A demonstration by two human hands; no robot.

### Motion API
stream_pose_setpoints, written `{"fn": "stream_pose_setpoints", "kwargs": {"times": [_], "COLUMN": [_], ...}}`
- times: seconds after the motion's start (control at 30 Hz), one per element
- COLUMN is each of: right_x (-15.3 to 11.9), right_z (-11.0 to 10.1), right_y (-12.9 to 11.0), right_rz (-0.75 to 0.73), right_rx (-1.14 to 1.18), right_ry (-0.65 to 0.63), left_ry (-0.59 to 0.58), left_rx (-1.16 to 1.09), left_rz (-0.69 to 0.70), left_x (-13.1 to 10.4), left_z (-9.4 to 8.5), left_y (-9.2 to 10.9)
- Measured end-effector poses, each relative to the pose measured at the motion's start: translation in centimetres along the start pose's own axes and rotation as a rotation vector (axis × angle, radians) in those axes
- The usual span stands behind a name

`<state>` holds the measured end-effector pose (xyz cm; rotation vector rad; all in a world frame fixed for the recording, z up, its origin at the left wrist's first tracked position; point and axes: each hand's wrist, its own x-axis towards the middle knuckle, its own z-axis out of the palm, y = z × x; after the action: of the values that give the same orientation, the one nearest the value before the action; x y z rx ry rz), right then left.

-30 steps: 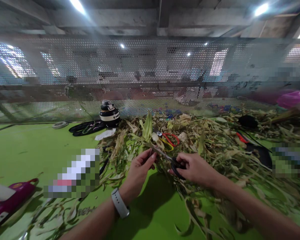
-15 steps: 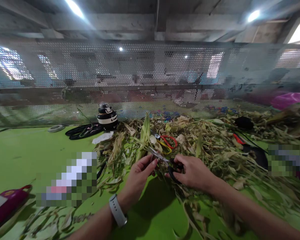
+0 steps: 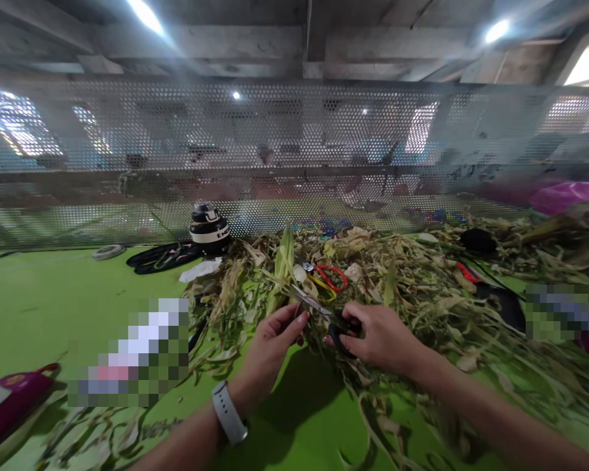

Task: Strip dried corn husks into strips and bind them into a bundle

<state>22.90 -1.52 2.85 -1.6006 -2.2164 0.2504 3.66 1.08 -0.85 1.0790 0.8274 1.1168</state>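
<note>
My right hand (image 3: 380, 335) grips a pair of scissors (image 3: 314, 302) by its black handles, the metal blades pointing left and away from me. Those blades lie just above the fingertips of my left hand (image 3: 277, 330). Thumb and fingers are pinched together on that left hand; a thin dark strand seems to show there, too small to name. Beyond my hands, an upright bunch of green-yellow husk leaves (image 3: 283, 258) stands among the dry strips. A second pair of scissors, with red and yellow handles (image 3: 334, 277), rests on the pile just past the blades.
Dried husk strips (image 3: 422, 294) cover much of the green table (image 3: 24, 288). At the back stand a black-and-white bottle (image 3: 210, 229), a coiled black cord (image 3: 161, 256) and a perforated metal screen (image 3: 285, 131). A magenta tool (image 3: 19, 399) lies at left, a black-and-red object (image 3: 500, 301) at right.
The view has shifted very slightly. My right hand and the scissors have moved only a little at the handles; my left hand keeps its pinch in the same place.
</note>
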Motion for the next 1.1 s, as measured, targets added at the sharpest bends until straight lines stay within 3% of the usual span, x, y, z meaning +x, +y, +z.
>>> {"fn": "stream_pose_setpoints", "kwargs": {"times": [0.17,0.3,0.5,0.8,1.1], "right_x": [-0.1,0.0,0.1,0.3,0.2], "right_z": [-0.3,-0.6,-1.4,-1.8,-1.2], "right_y": [0.0,0.1,-0.2,0.3,1.1], "right_rz": [0.029,0.043,0.213,0.292,0.265], "right_rx": [0.053,0.233,0.716,0.717,0.764], "right_ry": [0.022,0.016,-0.350,-0.492,-0.486], "left_ry": [-0.019,0.021,0.091,0.107,0.106], "left_rx": [-0.001,0.038,0.088,0.163,0.189], "left_rz": [-0.003,-0.012,0.030,0.129,0.140], "left_x": [-0.1,0.0,0.3,0.6,0.7], "left_z": [0.1,-0.1,-0.3,-0.6,-0.7], "left_y": [0.2,0.4,0.4,0.2,0.3]}}
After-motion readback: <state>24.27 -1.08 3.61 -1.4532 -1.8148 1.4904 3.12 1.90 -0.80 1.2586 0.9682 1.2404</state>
